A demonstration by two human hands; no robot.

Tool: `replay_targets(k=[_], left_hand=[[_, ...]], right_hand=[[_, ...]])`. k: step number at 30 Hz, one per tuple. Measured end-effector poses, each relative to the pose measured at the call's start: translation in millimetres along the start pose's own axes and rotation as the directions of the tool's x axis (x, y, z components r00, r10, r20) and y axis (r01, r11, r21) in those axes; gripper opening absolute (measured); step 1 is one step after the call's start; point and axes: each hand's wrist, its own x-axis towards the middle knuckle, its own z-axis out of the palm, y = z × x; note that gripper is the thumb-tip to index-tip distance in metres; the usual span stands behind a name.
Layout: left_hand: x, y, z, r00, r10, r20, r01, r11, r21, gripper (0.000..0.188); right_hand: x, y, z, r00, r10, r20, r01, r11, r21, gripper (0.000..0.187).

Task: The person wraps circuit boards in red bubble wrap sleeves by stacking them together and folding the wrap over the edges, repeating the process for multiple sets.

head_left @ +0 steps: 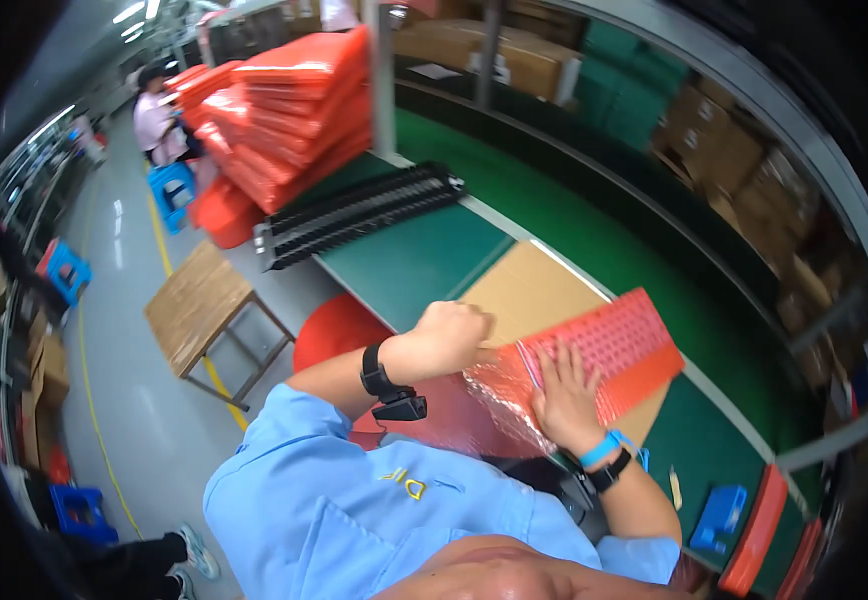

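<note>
A red bubble-wrap sleeve [649,345] lies on a brown cardboard sheet [524,290], with a flat, pinkish-looking panel [619,345] showing through it. My right hand [566,400] rests flat on the sleeve, fingers spread. Loose, shiny clear-red film [504,395] hangs from the sleeve's near left end toward my body. Beside that end, my left hand [449,338] is closed in a fist, slightly smeared by motion. What its fingers hold, if anything, is hidden.
A black rack-like tray [359,215] lies across the green bench [404,270]. Stacked red sleeves [284,120] rise behind it. At right lie a blue holder [719,518] and a small cutter [675,488]. A wooden stool [204,300] stands left; another person [159,125] is farther off.
</note>
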Motion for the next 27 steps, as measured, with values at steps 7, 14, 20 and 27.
replay_targets(k=[7,14,20,27], left_hand=[[-33,92,-161,0.322,0.824,-0.467,-0.933,0.360,-0.008,0.032],[-28,176,-165,0.229,0.771,-0.594,-0.959,0.072,-0.276,0.024],[54,151,-231,0.035,0.774,-0.632,-0.955,0.212,0.206,0.031],[251,93,-341,-0.179,0.739,-0.650,-0.229,0.611,0.757,0.063]], right_hand=[[-3,3,-10,0.848,-0.285,-0.448,0.421,0.874,0.241,0.073],[9,11,19,0.995,0.093,-0.048,-0.092,0.995,0.026,0.074],[8,17,21,0.993,0.027,-0.118,-0.022,0.999,0.043,0.070],[-5,6,9,0.998,0.005,-0.062,-0.001,0.998,0.065,0.069]])
